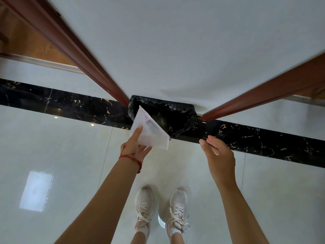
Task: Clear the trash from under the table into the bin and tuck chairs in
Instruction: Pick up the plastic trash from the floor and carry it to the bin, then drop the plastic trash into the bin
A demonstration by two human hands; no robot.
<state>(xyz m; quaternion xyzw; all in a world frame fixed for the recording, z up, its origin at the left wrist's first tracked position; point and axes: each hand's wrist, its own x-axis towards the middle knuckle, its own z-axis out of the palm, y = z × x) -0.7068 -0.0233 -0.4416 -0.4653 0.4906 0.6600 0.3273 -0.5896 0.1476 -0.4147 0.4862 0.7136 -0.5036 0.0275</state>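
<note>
Below the white wall [175,41], the black-lined bin [175,117] stands against it; your left hand [135,148] pinches the white wrapper [149,132] over its near rim, while your right hand [219,155] hovers with relaxed fingers, holding nothing

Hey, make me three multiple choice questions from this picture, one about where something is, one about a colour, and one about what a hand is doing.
1. Where is the bin?
A. against the wall, between two wooden door frames
B. on a chair
C. behind the person's shoes

2. What colour is the bin's liner?
A. white
B. black
C. blue

3. What is the left hand doing?
A. hanging idle
B. gripping a door frame
C. holding a white wrapper at the bin's rim

Key: 1 A, the bin sits at the wall's foot between the frames. 2 B, crinkled black plastic lines it. 3 C, thumb and fingers pinch the wrapper; the right hand holds nothing.
</note>
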